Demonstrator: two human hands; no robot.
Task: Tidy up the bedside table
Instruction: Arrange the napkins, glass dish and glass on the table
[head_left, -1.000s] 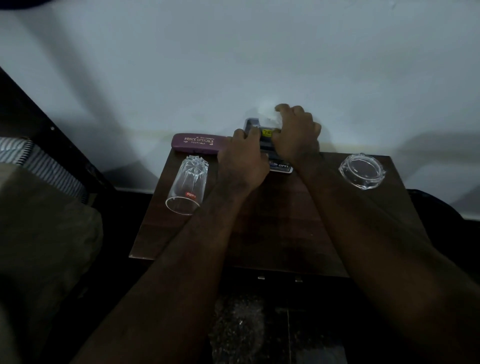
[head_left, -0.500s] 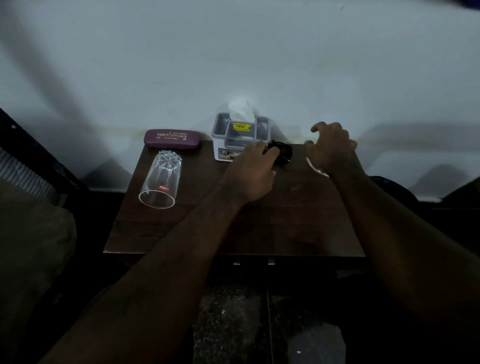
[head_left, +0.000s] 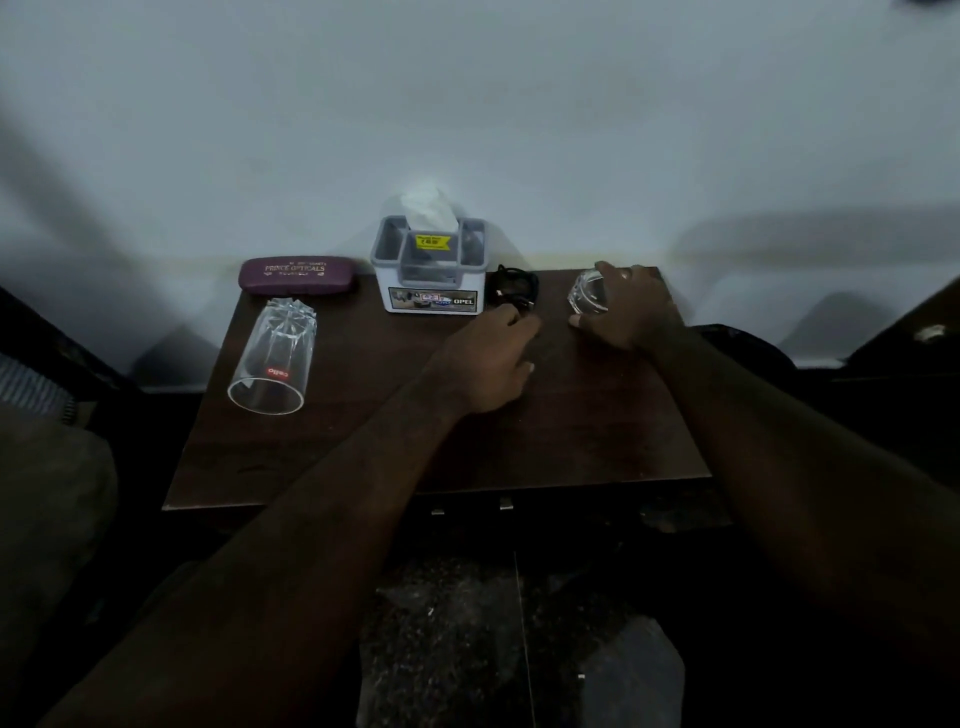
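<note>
Right hand (head_left: 631, 306) grips the clear glass lid (head_left: 589, 292) at the bedside table's (head_left: 363, 441) back right corner. Left hand (head_left: 485, 358) touches the black cable (head_left: 514, 286) with curled fingers; its grip I cannot tell

A dim bedroom at home: small wooden bedside table (head_left: 363, 457) against a white wall (head_left: 467, 104), bedding (head_left: 47, 467) at its left

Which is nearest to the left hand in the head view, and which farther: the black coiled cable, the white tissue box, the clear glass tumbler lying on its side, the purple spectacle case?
From the left hand:
1. Black coiled cable, just beyond the fingertips.
2. White tissue box, behind and to the left, by the wall.
3. Clear glass tumbler, on its side, far left.
4. Purple spectacle case, back left corner.
</note>
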